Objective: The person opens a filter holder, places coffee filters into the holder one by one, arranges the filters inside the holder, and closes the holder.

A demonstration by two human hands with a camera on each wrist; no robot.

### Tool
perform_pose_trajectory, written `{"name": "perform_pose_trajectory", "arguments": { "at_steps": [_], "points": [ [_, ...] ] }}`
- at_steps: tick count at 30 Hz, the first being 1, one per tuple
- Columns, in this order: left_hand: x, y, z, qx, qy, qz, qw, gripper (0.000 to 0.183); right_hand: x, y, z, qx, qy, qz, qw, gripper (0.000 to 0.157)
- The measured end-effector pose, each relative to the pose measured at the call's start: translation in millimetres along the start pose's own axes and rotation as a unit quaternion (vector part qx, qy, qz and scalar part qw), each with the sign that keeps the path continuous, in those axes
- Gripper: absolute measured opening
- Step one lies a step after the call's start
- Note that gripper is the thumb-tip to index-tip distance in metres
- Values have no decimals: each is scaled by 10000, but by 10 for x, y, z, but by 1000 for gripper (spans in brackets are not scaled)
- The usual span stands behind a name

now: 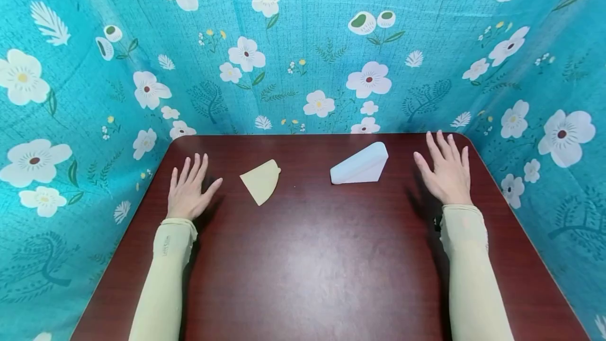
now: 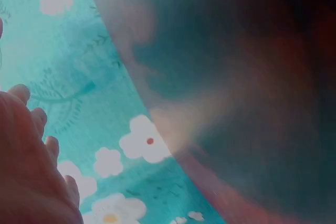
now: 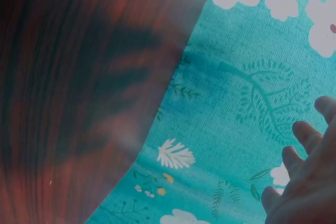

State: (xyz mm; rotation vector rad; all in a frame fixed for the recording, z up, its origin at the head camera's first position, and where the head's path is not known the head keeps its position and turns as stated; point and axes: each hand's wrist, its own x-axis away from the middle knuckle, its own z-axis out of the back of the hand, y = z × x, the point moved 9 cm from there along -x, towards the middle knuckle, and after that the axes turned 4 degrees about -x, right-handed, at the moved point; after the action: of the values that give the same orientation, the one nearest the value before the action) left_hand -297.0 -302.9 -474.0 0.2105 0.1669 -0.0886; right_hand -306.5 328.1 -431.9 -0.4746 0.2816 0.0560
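My left hand [image 1: 187, 189] is at the table's left side with straight fingers and the thumb out, holding nothing. Part of that left hand [image 2: 31, 166] shows at the lower left of the left wrist view. Nearest to it lies a pale yellow, fan-shaped flat piece [image 1: 262, 182] with a small rounded tab at one corner. Right of the middle is a light blue, wedge-shaped piece [image 1: 360, 164] with smooth faces. My right hand [image 1: 446, 173], fingers spread and nothing in it, is to the right of the blue piece. Fingertips of this right hand [image 3: 307, 166] enter the right wrist view.
Both pieces lie on a dark reddish-brown table [image 1: 303, 257] with rounded far corners and a bright glare patch. A turquoise flowered cloth [image 1: 293, 41] hangs behind the table and along both sides. Shadows of the hands fall on the tabletop.
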Motion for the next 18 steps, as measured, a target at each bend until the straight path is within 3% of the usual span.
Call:
{"name": "perform_pose_trajectory", "arguments": {
  "at_steps": [4, 7, 11, 18],
  "points": [
    [-126, 228, -30, -47, 93, -241, 9997, 85, -27, -112, -65, -46, -94, 132, 9999, 74],
    [-252, 524, -55, -96, 208, -562, 9982, 83, -52, -222, -117, -68, -185, 279, 9994, 75],
    [-449, 1063, -95, -101, 267, -1089, 9936, 79, -96, -368, -193, -84, -340, 458, 9983, 80],
    [-705, 2024, -176, 141, -187, -1803, 9833, 76, -186, -553, -377, -361, -743, 540, 9951, 92]
  ]
}}
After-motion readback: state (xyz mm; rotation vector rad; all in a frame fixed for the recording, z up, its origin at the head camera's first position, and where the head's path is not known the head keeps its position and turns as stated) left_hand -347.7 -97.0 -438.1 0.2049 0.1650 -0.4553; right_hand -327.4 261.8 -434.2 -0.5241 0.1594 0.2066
